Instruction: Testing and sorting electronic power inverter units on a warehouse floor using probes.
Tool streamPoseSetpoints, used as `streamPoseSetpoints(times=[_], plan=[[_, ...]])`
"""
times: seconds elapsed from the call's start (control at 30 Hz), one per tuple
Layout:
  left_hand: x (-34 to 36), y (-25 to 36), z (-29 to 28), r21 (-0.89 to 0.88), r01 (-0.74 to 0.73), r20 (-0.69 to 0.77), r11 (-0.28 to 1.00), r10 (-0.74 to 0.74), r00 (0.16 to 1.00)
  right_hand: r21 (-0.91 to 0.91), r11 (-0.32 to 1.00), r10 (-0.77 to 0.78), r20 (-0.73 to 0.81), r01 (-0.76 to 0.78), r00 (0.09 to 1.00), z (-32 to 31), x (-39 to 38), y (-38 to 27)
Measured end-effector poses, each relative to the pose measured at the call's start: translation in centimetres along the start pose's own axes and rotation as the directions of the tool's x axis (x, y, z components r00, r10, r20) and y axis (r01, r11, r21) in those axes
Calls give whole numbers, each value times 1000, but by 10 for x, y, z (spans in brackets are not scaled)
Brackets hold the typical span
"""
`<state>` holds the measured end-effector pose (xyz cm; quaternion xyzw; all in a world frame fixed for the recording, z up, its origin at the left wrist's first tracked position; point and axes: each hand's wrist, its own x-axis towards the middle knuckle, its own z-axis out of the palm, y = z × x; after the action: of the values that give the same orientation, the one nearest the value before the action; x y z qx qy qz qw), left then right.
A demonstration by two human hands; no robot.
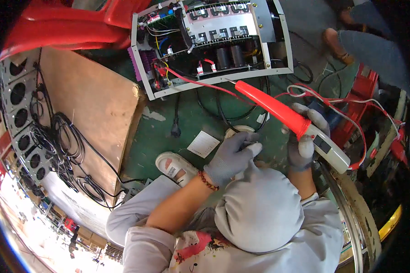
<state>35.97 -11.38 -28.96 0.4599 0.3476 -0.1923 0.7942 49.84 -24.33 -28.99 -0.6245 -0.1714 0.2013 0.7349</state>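
Note:
My right hand [304, 144], in a grey glove, is wrapped round a high-voltage probe [273, 108]. It has a long red cone, a thin metal tip and a pale handle with a small dark display. The tip points to the upper left, close to the lower frame edge of an open electronic chassis [223, 34]; whether they touch, I cannot tell. Circuit boards, black cylinders and coloured wires fill the chassis. My left hand [232, 154], also gloved, has its fingers curled together just above the grey cloth cap [262, 209]. What they pinch, if anything, is hidden.
Red and white leads [339, 101] run from the probe's area across the right side. A black plug [176, 129] and a white paper [203, 144] lie on the green floor. Left are a wooden board [91, 91] and coiled black cables [68, 141]. Another person's leg [371, 54] is upper right.

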Motion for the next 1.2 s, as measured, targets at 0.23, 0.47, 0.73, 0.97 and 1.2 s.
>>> streamPoseSetpoints(times=[0.23,0.47,0.73,0.97,1.2], plan=[[-5,-35,0,-238,107,98,965,-86,991,-44,999,28,18,-28,999,10,4,3],[-2,-28,-8,106,-2,-35,994,6,999,-349,739,674,344,-577,654,16,31,-30],[1,-57,-17,-59,-106,-37,993,104,994,-355,745,-479,304,564,824,29,23,-14],[7,-66,-28,78,25,-146,997,-14,989,-313,803,-439,265,507,858,31,26,-20],[5,-63,-29,-30,-67,-79,997,65,995,-316,856,-342,247,409,906,33,22,-26]])
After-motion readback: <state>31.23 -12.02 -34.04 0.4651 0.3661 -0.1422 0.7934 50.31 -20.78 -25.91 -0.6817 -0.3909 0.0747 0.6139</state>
